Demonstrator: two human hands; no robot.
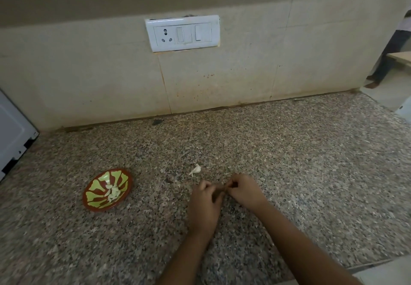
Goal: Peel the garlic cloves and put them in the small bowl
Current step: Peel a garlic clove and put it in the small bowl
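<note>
- Head view: a speckled brown-grey granite desk [289,162] runs up to a cream tiled wall [89,73] along its back edge.
- Here are the hands: the left hand [204,198] and the right hand [244,191] meet close to the desk's front edge, roughly midway across, backs of the hands up.
- The fingers of both hands are curled in with the tips drawn together, pinching a small brownish piece [220,187] between them. Most of it is hidden, so I cannot tell whether it is clove or skin.
- Just beyond the hands, toward the back edge, a white papery garlic clove [196,170] lies on the desk, clear of both hands.
- Off toward the left edge sits the small round bowl, red-brown with a yellow-green petal pattern [97,184], resting flat on the desk and well apart from the hands.
- Inside it, a little heap of pale peeled garlic cloves [113,192] lies at the bottom.
- Between bowl and hands, a pale scrap of skin [176,183] lies on the stone.
- Up on the wall is a white plastic switch-and-socket plate [182,33].
- At the far left edge the corner of a white appliance [13,129] pokes in.
- Past the desk's right edge are another person's legs in dark trousers [391,58].
</note>
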